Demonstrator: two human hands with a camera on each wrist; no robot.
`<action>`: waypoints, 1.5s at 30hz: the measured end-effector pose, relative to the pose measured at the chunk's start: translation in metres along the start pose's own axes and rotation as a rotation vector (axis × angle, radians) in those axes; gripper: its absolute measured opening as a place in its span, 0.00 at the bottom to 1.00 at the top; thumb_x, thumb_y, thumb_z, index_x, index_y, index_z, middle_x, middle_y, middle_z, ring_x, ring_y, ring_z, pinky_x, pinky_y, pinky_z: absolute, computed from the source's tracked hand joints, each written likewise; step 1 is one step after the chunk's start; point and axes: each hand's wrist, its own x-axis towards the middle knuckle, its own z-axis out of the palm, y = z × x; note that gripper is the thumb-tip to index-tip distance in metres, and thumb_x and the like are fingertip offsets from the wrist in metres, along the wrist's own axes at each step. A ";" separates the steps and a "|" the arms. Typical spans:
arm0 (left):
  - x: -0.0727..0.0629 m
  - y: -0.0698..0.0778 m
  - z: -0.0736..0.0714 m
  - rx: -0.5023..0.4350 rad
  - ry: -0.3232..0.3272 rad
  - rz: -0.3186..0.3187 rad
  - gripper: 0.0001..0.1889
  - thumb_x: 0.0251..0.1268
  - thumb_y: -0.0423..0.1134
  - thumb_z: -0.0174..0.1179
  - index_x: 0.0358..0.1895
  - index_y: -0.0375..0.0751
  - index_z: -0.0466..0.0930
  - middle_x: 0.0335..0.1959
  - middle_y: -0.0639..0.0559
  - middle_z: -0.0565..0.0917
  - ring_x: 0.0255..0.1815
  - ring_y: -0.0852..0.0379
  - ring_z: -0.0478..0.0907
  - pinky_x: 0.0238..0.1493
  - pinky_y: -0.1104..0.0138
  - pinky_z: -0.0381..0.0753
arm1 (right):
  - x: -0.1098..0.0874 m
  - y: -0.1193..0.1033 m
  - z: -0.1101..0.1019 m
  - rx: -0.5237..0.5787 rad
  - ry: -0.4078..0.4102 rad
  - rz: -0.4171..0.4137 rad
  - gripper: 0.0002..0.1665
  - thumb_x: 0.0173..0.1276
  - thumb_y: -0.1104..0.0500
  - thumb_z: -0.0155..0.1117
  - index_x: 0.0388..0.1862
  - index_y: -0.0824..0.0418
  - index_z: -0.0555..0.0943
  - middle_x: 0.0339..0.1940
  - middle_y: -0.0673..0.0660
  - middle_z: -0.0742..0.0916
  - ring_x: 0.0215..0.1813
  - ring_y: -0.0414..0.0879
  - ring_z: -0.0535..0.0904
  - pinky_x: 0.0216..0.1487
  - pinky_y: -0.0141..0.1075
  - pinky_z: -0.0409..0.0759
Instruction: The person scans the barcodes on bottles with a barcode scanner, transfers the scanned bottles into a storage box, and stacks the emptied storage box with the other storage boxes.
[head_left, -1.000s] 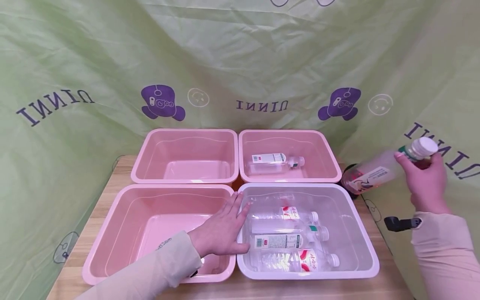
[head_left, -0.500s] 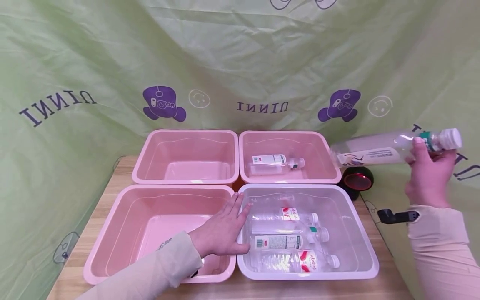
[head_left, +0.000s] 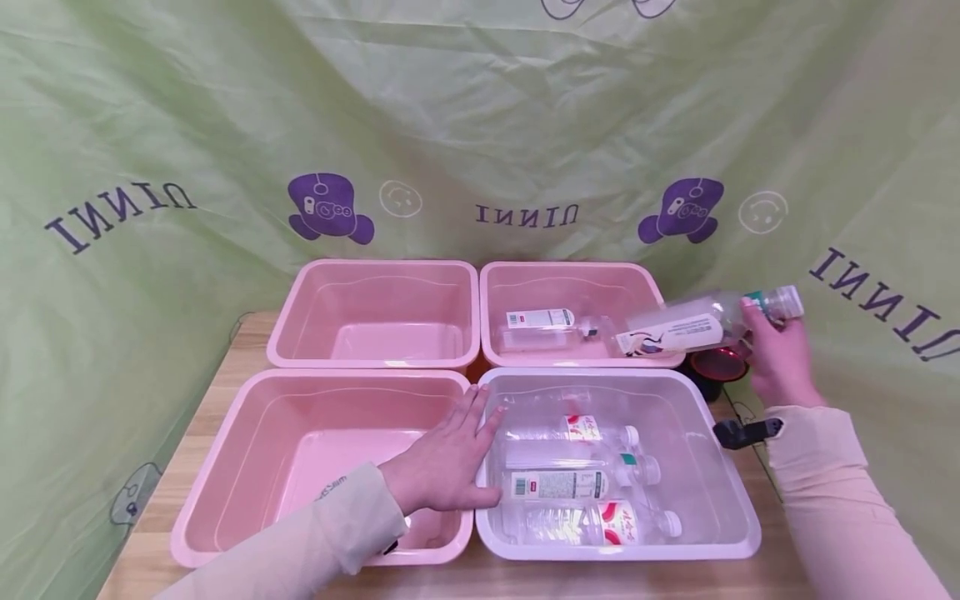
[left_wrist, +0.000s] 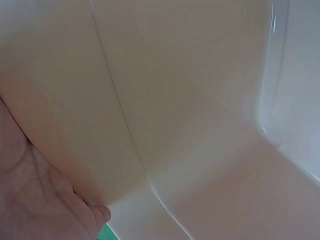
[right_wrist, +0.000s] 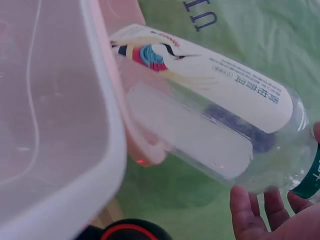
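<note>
My right hand (head_left: 783, 358) grips a clear plastic bottle (head_left: 675, 327) by its neck, near the green band and white cap. The bottle lies tilted over the right rim of the back right pink basin (head_left: 577, 268), its base inside. In the right wrist view its white label (right_wrist: 215, 80) faces the camera. Another clear bottle (head_left: 540, 325) lies in that basin. My left hand (head_left: 450, 458) rests with straight fingers on the adjoining rims of the front left pink basin (head_left: 202, 483) and the whitish basin (head_left: 738, 500). Several clear bottles lie in the whitish basin.
A back left pink basin (head_left: 288, 325) stands behind the front left one. A black round object with a red ring (head_left: 718, 367) sits right of the basins. The wooden table (head_left: 142, 550) ends at a green printed cloth (head_left: 450, 108) behind and at both sides.
My right hand first lifted the bottle up and to the right, then brought it left, so its base now reaches into the back right basin. My left hand stays in place.
</note>
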 end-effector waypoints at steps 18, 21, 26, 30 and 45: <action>0.004 0.000 0.000 0.001 0.007 0.019 0.55 0.61 0.65 0.61 0.81 0.30 0.53 0.82 0.27 0.46 0.82 0.31 0.42 0.79 0.51 0.53 | -0.005 0.033 0.012 -0.295 -0.113 0.058 0.17 0.77 0.64 0.58 0.56 0.50 0.66 0.46 0.47 0.77 0.33 0.36 0.83 0.36 0.28 0.84; 0.004 -0.001 -0.001 0.000 0.005 0.022 0.55 0.61 0.65 0.60 0.81 0.30 0.53 0.82 0.27 0.45 0.82 0.31 0.42 0.79 0.51 0.52 | -0.014 0.035 0.019 -0.453 -0.241 -0.019 0.13 0.77 0.67 0.55 0.57 0.61 0.68 0.41 0.47 0.81 0.37 0.35 0.83 0.40 0.27 0.84; 0.003 -0.003 -0.002 -0.015 0.011 0.020 0.54 0.61 0.64 0.61 0.81 0.30 0.53 0.82 0.27 0.46 0.82 0.31 0.42 0.79 0.50 0.52 | -0.032 0.039 0.037 -0.867 -0.535 -0.159 0.21 0.77 0.67 0.57 0.62 0.80 0.69 0.46 0.60 0.82 0.43 0.37 0.82 0.45 0.30 0.84; 0.003 -0.004 0.000 -0.026 0.020 0.025 0.54 0.60 0.63 0.62 0.80 0.29 0.54 0.81 0.26 0.46 0.82 0.29 0.43 0.79 0.49 0.53 | -0.042 0.051 0.044 -1.013 -0.739 -0.122 0.16 0.74 0.65 0.62 0.55 0.75 0.76 0.46 0.64 0.85 0.45 0.45 0.81 0.43 0.35 0.85; 0.002 -0.005 -0.001 -0.034 0.023 0.029 0.54 0.60 0.63 0.62 0.80 0.28 0.54 0.81 0.25 0.47 0.82 0.29 0.43 0.79 0.48 0.53 | -0.055 0.095 0.041 -1.334 -1.020 0.016 0.20 0.55 0.60 0.80 0.43 0.62 0.80 0.38 0.51 0.83 0.43 0.47 0.79 0.46 0.39 0.80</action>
